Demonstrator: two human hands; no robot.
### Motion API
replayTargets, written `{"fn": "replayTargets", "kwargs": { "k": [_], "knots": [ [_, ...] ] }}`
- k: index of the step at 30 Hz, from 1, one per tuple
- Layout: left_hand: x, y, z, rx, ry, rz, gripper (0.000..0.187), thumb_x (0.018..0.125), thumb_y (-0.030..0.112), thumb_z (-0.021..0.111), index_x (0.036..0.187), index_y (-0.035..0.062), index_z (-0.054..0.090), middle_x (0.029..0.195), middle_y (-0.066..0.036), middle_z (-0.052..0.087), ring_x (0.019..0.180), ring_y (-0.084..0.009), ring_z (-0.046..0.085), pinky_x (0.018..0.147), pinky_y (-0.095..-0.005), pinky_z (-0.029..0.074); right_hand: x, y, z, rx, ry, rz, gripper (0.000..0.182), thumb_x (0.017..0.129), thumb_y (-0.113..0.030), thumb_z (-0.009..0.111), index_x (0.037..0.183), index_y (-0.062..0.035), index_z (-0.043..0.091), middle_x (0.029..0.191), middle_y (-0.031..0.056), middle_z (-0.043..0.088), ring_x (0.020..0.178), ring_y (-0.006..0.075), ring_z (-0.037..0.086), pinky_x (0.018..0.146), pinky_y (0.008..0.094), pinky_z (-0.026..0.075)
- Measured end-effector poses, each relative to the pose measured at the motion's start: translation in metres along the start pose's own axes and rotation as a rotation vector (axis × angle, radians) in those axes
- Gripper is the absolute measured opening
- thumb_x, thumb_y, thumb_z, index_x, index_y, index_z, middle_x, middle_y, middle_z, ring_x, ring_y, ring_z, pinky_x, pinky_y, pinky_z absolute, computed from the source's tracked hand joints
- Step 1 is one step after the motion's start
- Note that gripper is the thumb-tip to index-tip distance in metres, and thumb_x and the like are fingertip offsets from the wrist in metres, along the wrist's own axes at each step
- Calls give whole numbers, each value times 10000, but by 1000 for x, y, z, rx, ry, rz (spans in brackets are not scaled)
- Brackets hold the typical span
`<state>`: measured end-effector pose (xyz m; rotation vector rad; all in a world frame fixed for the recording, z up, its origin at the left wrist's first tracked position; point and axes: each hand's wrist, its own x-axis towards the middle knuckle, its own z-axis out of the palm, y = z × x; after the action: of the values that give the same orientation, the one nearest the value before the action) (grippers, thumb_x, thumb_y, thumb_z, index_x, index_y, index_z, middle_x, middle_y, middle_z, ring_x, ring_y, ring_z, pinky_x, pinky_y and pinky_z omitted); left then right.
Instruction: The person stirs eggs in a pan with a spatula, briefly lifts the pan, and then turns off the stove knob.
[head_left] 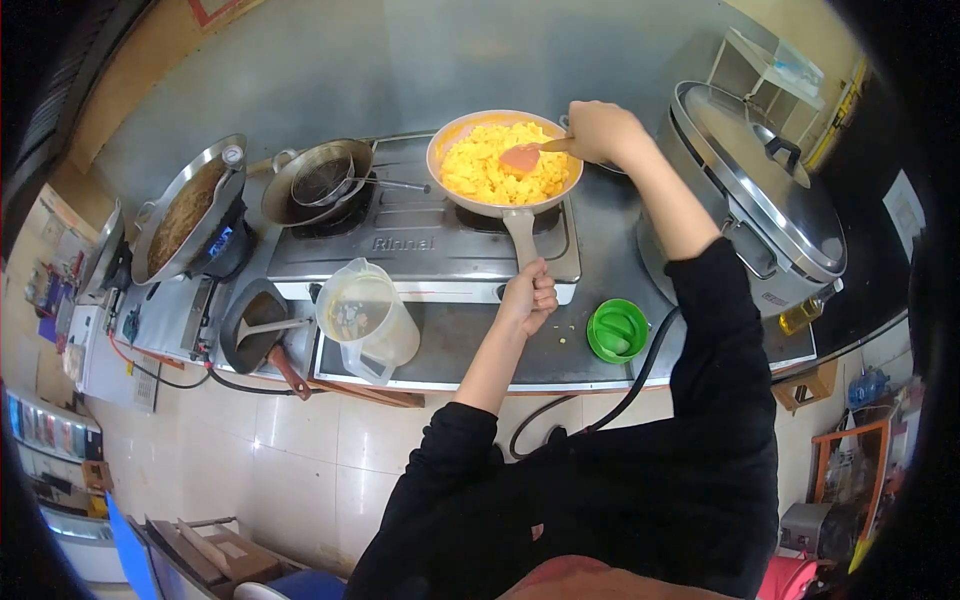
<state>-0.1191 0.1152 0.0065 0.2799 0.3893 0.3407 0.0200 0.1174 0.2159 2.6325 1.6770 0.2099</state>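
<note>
A light-coloured frying pan (438,152) full of yellow scrambled eggs (480,168) sits on the right burner of a two-burner gas stove (400,262). My left hand (529,297) is closed around the end of the pan's handle (521,236). Above the pan's right side, my right hand (606,130) grips the wooden handle of a spatula (520,157). The spatula's pinkish head rests against the eggs. On the counter, right of my left hand, stands a green bowl (618,331) with a green item inside.
A wok with a strainer (320,185) occupies the left burner. Farther left is a large pan of brown liquid (185,215). A plastic measuring jug (370,320) and small dark pan (255,325) stand near the counter's front. A big lidded cooker (750,190) stands right.
</note>
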Motion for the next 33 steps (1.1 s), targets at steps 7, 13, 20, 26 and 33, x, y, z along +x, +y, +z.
{"fn": "replayTargets", "kwargs": {
  "k": [7,13,20,26,33],
  "knots": [
    [0,-1,0,43,7,19,137,801,187,450,710,112,380,493,58,258,360,-26,217,321,-166,179,-4,-51,65,-33,128,-317,307,640,-332,592,767,-53,601,739,111,596,692,242,577,605,360,450],
    [2,-1,-1,4,-21,20,142,806,161,456,695,98,393,488,60,257,360,-26,232,309,-155,189,49,-17,21,20,-207,11,217,617,-228,614,726,-41,609,738,120,601,685,239,583,585,347,459],
    [0,-2,3,10,1,36,151,806,165,457,688,100,388,488,59,255,352,-26,213,303,-157,180,1,-68,57,-12,89,-281,319,617,-282,622,831,-46,600,824,115,596,759,233,576,648,347,456],
    [-2,-1,4,2,15,42,155,806,165,451,681,101,385,484,62,250,355,-25,208,303,-157,179,60,-45,57,124,-63,-88,402,639,-386,586,826,-30,595,770,173,589,732,254,575,638,345,457],
    [-2,-2,4,10,4,38,149,805,163,451,686,100,387,479,66,241,358,-23,208,309,-155,182,53,-67,62,67,-35,-118,252,660,-193,589,864,-44,589,839,127,590,763,266,572,645,349,458]
  ]
}}
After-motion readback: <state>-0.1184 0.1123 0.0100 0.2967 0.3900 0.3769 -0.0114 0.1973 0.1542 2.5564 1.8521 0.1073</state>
